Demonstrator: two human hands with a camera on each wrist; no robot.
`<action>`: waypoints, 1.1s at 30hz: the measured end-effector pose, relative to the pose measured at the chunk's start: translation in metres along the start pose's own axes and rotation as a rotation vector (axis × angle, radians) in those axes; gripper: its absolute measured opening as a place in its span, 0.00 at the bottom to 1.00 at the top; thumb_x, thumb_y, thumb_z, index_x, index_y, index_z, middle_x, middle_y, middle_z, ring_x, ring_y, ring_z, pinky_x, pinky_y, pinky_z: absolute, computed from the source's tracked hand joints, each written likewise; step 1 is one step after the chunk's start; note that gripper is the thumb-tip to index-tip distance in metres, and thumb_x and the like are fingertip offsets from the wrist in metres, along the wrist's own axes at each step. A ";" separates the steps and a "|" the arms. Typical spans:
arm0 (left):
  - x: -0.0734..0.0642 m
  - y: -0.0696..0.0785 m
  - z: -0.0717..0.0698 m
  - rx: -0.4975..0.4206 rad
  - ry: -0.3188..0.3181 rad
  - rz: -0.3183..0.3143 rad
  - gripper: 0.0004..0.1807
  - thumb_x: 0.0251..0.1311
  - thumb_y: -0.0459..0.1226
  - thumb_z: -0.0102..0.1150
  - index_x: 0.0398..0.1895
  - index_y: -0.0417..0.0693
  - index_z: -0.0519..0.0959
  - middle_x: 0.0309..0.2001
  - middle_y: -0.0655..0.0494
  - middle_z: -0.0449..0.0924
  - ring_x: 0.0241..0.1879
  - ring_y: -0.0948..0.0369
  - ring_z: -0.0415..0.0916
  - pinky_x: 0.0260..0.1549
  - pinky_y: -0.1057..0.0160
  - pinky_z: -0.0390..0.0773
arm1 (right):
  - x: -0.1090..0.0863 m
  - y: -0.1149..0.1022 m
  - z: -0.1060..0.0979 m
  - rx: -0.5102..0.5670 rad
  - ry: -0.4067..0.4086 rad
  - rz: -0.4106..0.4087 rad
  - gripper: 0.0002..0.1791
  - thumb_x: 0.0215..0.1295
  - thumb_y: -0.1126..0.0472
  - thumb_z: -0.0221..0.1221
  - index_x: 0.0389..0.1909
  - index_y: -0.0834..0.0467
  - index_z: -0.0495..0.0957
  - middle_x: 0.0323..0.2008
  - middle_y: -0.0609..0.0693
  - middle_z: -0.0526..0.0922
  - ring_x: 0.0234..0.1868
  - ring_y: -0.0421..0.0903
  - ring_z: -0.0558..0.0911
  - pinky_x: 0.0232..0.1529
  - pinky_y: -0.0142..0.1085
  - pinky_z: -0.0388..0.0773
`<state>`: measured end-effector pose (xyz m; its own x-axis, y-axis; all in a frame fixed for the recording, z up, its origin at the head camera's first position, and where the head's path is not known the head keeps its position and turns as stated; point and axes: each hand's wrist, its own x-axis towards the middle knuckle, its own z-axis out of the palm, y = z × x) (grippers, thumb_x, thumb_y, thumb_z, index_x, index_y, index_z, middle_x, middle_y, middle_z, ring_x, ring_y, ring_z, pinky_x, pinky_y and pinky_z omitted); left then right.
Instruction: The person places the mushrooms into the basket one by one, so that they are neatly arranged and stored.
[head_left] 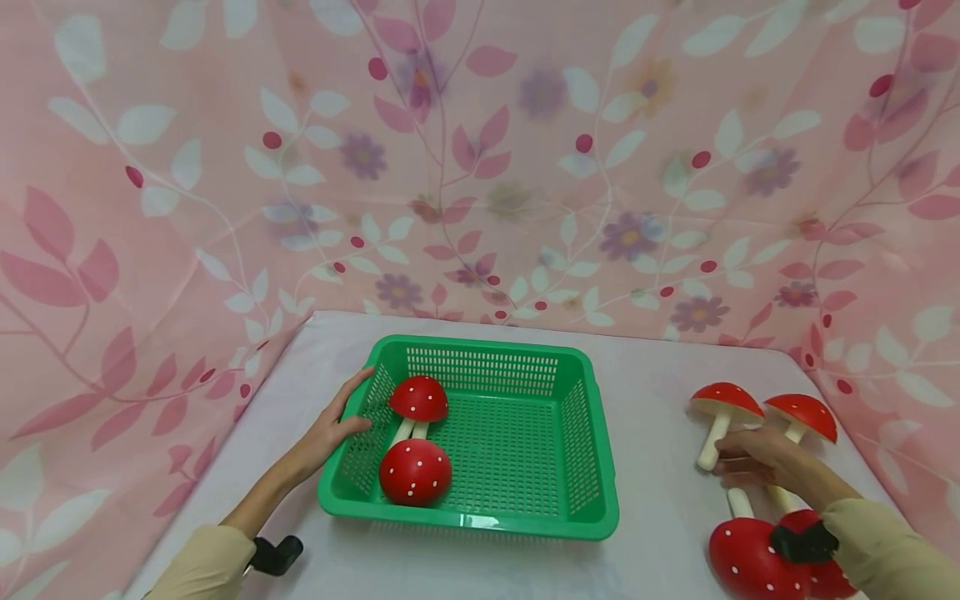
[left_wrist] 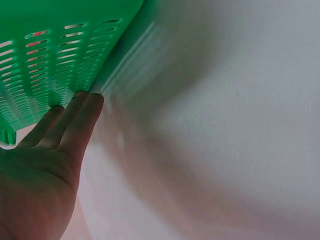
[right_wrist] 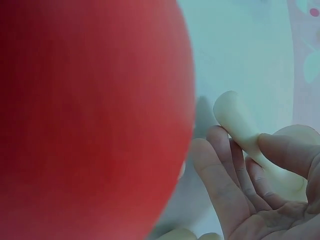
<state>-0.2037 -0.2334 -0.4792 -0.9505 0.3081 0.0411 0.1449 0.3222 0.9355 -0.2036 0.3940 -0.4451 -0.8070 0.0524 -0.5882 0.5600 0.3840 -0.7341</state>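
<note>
i have the right hand (head_left: 768,458) pinching a mushroom (head_left: 725,401) by its stem (head_left: 716,432), likely the surest hold, toward the desk's (head_left: 648,417) far right corner; it looks light, stiff, slick. the left hand (head_left: 328,435) rests straight-fingered against the basket (head_left: 465,522).

Two red mushrooms (head_left: 416,472) (white-dotted) lie in the green basket's (head_left: 465,520) left, four (head_left: 723,393) to its right.

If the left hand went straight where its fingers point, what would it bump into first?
Most likely the side of the green basket; the fingertips seem very near it, though contact is unclear.
</note>
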 end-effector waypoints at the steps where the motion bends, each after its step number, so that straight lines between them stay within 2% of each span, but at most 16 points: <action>1: 0.000 0.000 0.000 0.000 0.002 -0.002 0.40 0.66 0.40 0.47 0.79 0.64 0.46 0.77 0.43 0.46 0.68 0.35 0.57 0.54 0.35 0.73 | 0.000 0.000 0.000 0.002 -0.001 -0.002 0.24 0.71 0.59 0.54 0.57 0.76 0.67 0.33 0.54 0.87 0.37 0.55 0.88 0.43 0.45 0.84; 9: 0.000 -0.001 0.000 -0.002 -0.004 0.001 0.40 0.65 0.41 0.47 0.80 0.63 0.45 0.77 0.41 0.46 0.68 0.33 0.57 0.52 0.35 0.74 | -0.003 -0.007 0.001 -0.040 -0.015 -0.030 0.29 0.71 0.59 0.55 0.61 0.78 0.62 0.35 0.54 0.87 0.38 0.54 0.88 0.43 0.46 0.84; 21: 0.001 0.000 0.000 0.002 -0.003 -0.017 0.40 0.66 0.40 0.47 0.79 0.65 0.46 0.77 0.42 0.46 0.67 0.34 0.58 0.53 0.36 0.74 | -0.010 -0.022 0.002 -0.028 -0.065 -0.086 0.29 0.71 0.57 0.56 0.62 0.76 0.63 0.40 0.55 0.87 0.44 0.58 0.87 0.46 0.47 0.83; 26: 0.000 0.001 0.000 0.009 0.000 -0.011 0.40 0.66 0.41 0.47 0.79 0.64 0.45 0.77 0.42 0.46 0.68 0.34 0.57 0.53 0.35 0.73 | -0.013 -0.035 0.003 -0.030 -0.104 -0.114 0.33 0.72 0.55 0.55 0.66 0.75 0.59 0.43 0.54 0.86 0.48 0.59 0.85 0.49 0.49 0.81; 33: 0.000 0.000 0.001 0.005 -0.001 -0.008 0.40 0.66 0.41 0.47 0.79 0.65 0.45 0.77 0.42 0.46 0.68 0.34 0.57 0.53 0.35 0.73 | -0.016 -0.048 0.007 -0.023 -0.161 -0.158 0.37 0.73 0.56 0.54 0.69 0.76 0.51 0.43 0.50 0.85 0.48 0.56 0.86 0.48 0.47 0.82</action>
<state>-0.2031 -0.2328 -0.4794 -0.9512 0.3069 0.0335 0.1390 0.3286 0.9342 -0.2165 0.3677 -0.4030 -0.8431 -0.1571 -0.5143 0.4229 0.3970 -0.8145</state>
